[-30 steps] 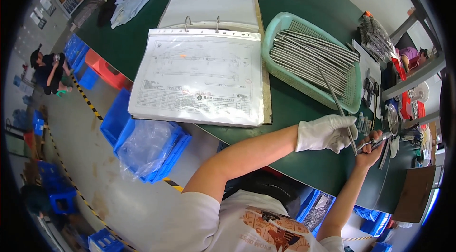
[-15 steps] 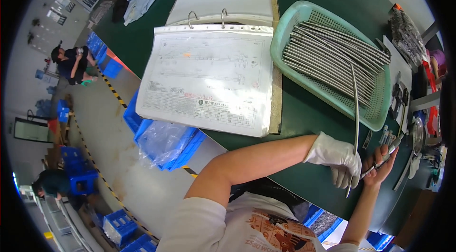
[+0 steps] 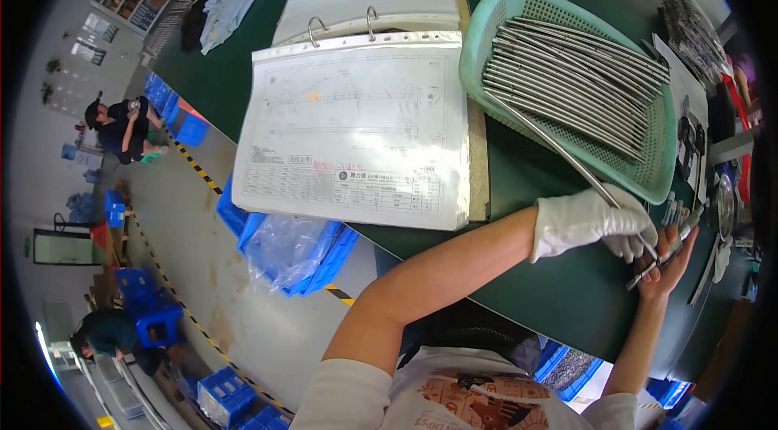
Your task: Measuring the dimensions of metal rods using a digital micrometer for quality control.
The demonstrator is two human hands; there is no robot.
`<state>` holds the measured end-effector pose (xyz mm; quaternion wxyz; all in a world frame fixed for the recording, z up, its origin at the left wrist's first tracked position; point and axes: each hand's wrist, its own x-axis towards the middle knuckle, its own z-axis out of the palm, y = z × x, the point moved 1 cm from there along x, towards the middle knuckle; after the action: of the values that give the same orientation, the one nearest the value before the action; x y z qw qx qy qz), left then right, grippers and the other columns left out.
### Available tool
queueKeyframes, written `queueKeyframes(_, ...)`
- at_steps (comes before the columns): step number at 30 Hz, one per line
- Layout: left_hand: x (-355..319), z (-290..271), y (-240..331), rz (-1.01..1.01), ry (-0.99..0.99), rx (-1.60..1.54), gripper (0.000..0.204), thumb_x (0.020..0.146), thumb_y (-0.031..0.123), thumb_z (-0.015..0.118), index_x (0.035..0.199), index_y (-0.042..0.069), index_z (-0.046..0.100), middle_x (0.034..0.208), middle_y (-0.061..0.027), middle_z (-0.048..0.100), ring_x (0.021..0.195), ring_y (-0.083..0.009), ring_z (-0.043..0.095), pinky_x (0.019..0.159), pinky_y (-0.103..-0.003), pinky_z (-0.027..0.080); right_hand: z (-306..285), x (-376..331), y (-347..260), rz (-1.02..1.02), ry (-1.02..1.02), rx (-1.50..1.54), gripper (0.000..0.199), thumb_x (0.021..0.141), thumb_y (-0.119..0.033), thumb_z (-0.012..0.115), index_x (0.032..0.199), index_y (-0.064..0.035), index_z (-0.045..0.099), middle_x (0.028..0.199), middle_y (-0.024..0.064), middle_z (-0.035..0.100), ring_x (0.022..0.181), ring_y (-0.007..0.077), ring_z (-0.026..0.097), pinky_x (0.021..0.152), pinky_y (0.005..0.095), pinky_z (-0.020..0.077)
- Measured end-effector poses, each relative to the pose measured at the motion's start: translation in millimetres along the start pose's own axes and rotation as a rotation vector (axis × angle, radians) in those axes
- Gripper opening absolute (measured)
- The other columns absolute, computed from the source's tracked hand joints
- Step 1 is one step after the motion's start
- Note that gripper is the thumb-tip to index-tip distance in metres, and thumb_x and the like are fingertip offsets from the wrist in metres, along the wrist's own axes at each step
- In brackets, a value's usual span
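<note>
My left hand [image 3: 596,223], in a white glove, is closed on a long thin metal rod [image 3: 551,141]. The rod slants from the basket's near left corner down through the glove toward my right hand. My bare right hand [image 3: 666,272] has its fingers wrapped round a slim silver hand tool [image 3: 689,224] with a thick barrel and a thinner end; its exact kind is unclear. The rod's lower end meets or crosses this tool, partly hidden by fingers. Beyond my hands, a pale green perforated plastic basket [image 3: 663,175] holds many similar rods [image 3: 567,81].
An open ring binder [image 3: 348,138] with a technical drawing lies left of the basket on the green table [image 3: 535,300]. Small vials [image 3: 673,209] and a caliper [image 3: 693,142] lie at the right. Blue crates [image 3: 324,260] stand beyond the left table edge. Two people are farther off.
The rod has swung from nearly upright to a slant, its far end moving left to the basket's corner. My left hand has moved up and right, closer to my right hand's fingers.
</note>
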<state>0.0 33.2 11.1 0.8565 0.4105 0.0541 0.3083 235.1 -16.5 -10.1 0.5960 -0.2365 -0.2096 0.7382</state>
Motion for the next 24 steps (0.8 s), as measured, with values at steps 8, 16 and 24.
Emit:
queueKeyframes(8, 6, -4, -10, -0.047, 0.111, -0.064, 0.035, 0.087, 0.031, 0.044, 0.091, 0.0, 0.06, 0.081, -0.0093, 0.061, 0.072, -0.0156, 0.06, 0.067, -0.025, 0.048, 17, 3, 6, -0.066, 0.066, -0.071, 0.045, 0.089, -0.048, 0.028, 0.085, -0.0069, 0.044, 0.065, 0.0045, 0.046, 0.031, 0.0131, 0.033, 0.028, 0.025, 0.0308)
queueKeyframes(16, 12, -17, -24, -0.028, 0.221, -0.182, 0.024, 0.082, 0.014, 0.044, 0.086, -0.006, 0.057, 0.075, -0.014, 0.058, 0.063, -0.0181, 0.059, 0.059, -0.028, 0.052, 25, 8, 11, 0.004, 0.061, -0.213, 0.052, 0.086, -0.056, 0.03, 0.084, -0.0061, 0.046, 0.064, 0.0067, 0.05, 0.03, 0.0123, 0.035, 0.028, 0.0243, 0.0309)
queueKeyframes(24, -1, -8, -21, -0.028, 0.215, 0.013, 0.024, 0.083, 0.012, 0.041, 0.087, -0.004, 0.057, 0.077, -0.0107, 0.059, 0.067, -0.0152, 0.059, 0.065, -0.025, 0.049, 26, -1, 11, -0.016, 0.071, -0.151, 0.048, 0.089, -0.05, 0.026, 0.081, -0.0053, 0.043, 0.061, 0.0075, 0.047, 0.029, 0.0133, 0.035, 0.027, 0.0248, 0.0313)
